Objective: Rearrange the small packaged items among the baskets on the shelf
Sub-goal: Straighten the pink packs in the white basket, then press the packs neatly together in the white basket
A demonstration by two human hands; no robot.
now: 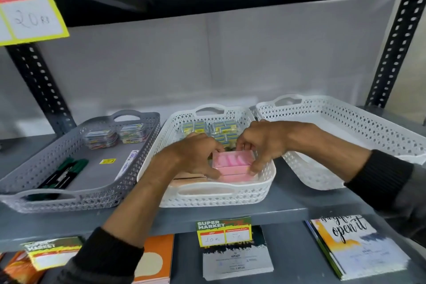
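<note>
Grey basket (76, 150), far left: small packs at back, pens in front. Middle white basket (265, 182): pink boxes (232, 163) stacked near its front right, long axis running left-right. Left hand (196, 154) curls on the stack's left end, right hand (260, 143) on the right end (both partly closed, pinching it between them). Empty white basket (345, 122) lies just right; the right hand is nearer it.
</note>
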